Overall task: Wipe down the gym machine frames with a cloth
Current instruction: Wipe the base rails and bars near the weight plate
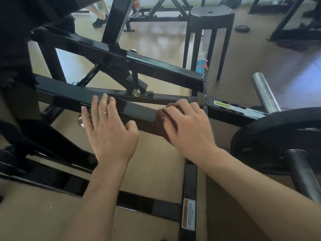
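While straight fingers of the left hand are laid flat on the black frame bar, nothing is gripped there. A brown cloth is pressed onto the same bar under the curled right hand. A weight plate is seen at right, a stool beyond.

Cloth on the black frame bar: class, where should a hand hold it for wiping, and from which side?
Hold the brown cloth from above, as the right hand does: palm over its top, fingers curled over the far edge. It drapes across the frame bar, whose flat top backs downward pressure. The left hand rests open alongside.
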### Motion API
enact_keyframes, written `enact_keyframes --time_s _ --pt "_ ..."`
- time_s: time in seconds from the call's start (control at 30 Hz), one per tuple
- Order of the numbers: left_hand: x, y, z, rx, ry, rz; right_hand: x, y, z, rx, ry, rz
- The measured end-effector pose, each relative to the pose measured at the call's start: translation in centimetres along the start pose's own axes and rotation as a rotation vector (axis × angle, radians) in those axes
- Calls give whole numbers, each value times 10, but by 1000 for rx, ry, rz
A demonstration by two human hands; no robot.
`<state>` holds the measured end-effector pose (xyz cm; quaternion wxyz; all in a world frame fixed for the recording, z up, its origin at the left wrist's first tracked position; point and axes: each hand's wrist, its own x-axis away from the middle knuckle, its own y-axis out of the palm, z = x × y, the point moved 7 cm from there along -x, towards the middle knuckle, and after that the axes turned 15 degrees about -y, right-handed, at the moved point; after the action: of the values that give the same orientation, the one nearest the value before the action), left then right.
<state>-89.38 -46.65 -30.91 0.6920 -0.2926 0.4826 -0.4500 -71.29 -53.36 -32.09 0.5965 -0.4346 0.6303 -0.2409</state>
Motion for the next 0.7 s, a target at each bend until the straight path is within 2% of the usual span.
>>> enact_keyframes --time_s 0.23,0.37,0.6,0.7 --pt "23 26 70 86 281 -86 36 -19 32 37 50 43" --pt "21 35 71 67 271 -39 27 -17 41 -28 91 60" --pt "23 36 72 112 276 93 -22 -7 101 -3 49 -127" --pt "23 36 72 147 291 161 -40 1 121 26 -3 -121"
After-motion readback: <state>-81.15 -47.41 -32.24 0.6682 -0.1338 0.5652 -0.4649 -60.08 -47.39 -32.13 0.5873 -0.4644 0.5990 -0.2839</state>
